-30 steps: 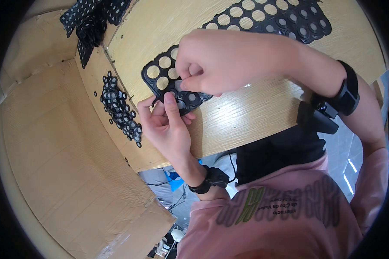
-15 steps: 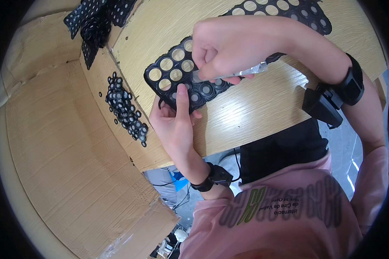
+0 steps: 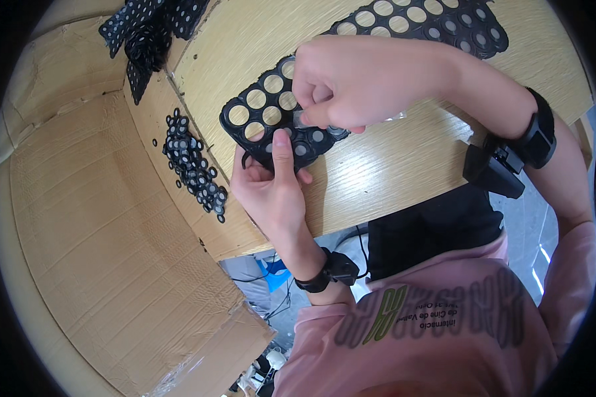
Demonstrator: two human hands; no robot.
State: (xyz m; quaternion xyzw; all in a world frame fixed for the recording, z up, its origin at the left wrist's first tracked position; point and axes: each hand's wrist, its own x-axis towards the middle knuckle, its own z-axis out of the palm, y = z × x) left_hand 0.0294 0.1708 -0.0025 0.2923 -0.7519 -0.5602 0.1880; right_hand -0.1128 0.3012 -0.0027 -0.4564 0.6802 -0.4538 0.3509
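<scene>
Cardboard point(image 3: 99, 185) takes up most of the left side of the frame. The wooden desk point(image 3: 371, 178) spans the middle and upper right, with the person's pink shirt point(image 3: 437, 364) at the lower right.

At the upper right of the frame lies a spread black mat point(image 3: 418, 30), some of its round openings bare and others filled with grey discs. The right hand point(image 3: 344, 79), at upper centre, is curled closed, pinching a clear strip whose near tip rests at the held sheet. That held sheet point(image 3: 272, 99), black and perforated, sits left of centre; whether it joins the mat is hidden behind the right hand and arm. The left hand point(image 3: 275, 198) grips its lower edge, thumb on top and fingers underneath.

A dark dotted bundle point(image 3: 149, 53) hangs at the upper left, above a pile of small black rings with grey centres point(image 3: 192, 165). The clear strip point(image 3: 298, 119) is the smallest thing here.
</scene>
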